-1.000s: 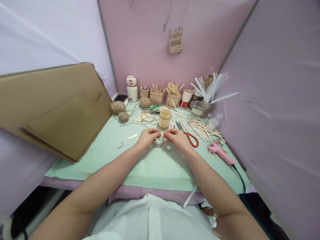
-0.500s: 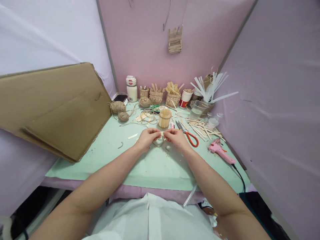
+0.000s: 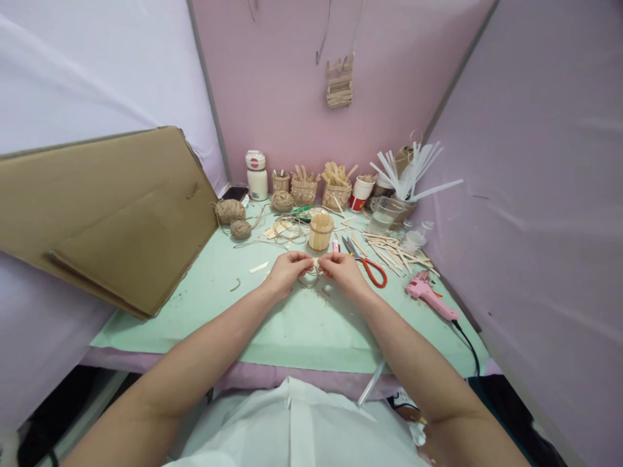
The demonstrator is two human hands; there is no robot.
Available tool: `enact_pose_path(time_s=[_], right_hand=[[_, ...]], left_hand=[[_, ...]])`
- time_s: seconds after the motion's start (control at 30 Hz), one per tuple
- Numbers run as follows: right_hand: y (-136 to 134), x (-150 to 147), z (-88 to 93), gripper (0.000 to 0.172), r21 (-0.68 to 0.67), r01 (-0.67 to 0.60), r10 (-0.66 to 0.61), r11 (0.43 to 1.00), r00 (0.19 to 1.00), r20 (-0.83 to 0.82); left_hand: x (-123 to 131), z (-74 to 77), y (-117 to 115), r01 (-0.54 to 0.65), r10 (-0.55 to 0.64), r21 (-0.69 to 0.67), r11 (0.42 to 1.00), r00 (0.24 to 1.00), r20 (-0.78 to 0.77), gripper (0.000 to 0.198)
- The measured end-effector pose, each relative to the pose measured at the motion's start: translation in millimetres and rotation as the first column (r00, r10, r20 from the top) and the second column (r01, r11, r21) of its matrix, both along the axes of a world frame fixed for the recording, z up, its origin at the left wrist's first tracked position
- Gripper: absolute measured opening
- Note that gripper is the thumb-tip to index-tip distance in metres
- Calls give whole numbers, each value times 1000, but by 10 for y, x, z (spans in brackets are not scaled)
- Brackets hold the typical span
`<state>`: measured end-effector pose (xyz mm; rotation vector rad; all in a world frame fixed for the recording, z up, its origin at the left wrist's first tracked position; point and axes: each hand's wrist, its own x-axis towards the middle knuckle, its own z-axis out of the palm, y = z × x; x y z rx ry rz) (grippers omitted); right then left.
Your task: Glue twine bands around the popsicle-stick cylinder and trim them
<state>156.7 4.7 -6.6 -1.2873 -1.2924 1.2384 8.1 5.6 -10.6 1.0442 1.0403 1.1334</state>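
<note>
My left hand (image 3: 288, 271) and my right hand (image 3: 343, 270) meet over the table, fingertips nearly touching. Between them is a small pale wood piece (image 3: 316, 261), pinched by my left thumb and fingers. A loop of thin twine (image 3: 308, 285) hangs below the fingertips; my right hand is closed in a pinch on it beside the wood piece. My fingers cover most of both. Just behind them stands a little round bucket made of wooden sticks (image 3: 320, 233), banded with twine. Scissors with red handles (image 3: 374, 273) lie right of my right hand.
A pink glue gun (image 3: 431, 296) with a black cord rests at the right, near loose wooden sticks (image 3: 392, 251). Twine balls (image 3: 230, 211) sit at the left rear, beside a leaning cardboard sheet (image 3: 131, 207). Stick-filled cups (image 3: 335, 194) and clear glue sticks (image 3: 413, 170) line the back.
Both hands keep almost the same pose over the table, still pinching the wood piece and twine. The whole view has shifted very slightly.
</note>
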Motion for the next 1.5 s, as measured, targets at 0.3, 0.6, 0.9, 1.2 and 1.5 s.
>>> enact_pose_path(time_s=[0.3,0.6,0.9,1.2,1.5], right_hand=[[11,4,-14,14,4,-9,9,1000,1000,6],[8,2,-26,16,40,-24,23,999,999,24],[17,7,-57,17,43,-32,30,999,999,42],[17,0,-75,14,35,-29,27,999,999,43],[19,0,-92,15,32,-20,19,999,1000,25]], left_hand=[[-6,13,-2,-14,14,-3,1000,1000,3,24],[-6,-25,9,-1,1,-5,1000,1000,-7,22],[-2,-29,8,2,-2,-49,999,1000,11,21],[2,-51,12,3,-3,-41,999,1000,6,21],[10,-32,6,2,-1,-50,999,1000,16,19]])
